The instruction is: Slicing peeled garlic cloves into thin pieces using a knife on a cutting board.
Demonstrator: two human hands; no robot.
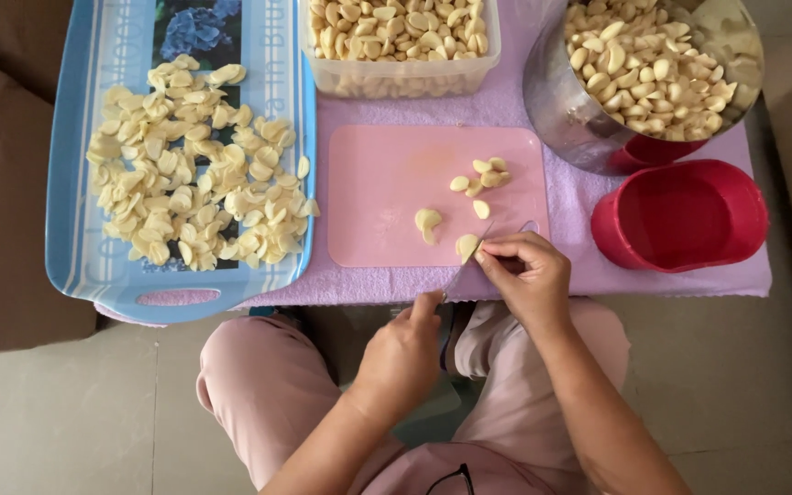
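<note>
Head view looks down on the left hand, clenched around the handle of a knife whose blade angles up to a garlic clove at the near edge of the pink cutting board. The right hand pinches that clove with curled fingertips, touching the board. For a clean slice, I judge the fingertips should stay tucked behind the blade and the clove pressed flat. More cloves lie mid-board. Sliced garlic covers the blue tray at the left; a steel bowl and a red tub sit at the right.
</note>
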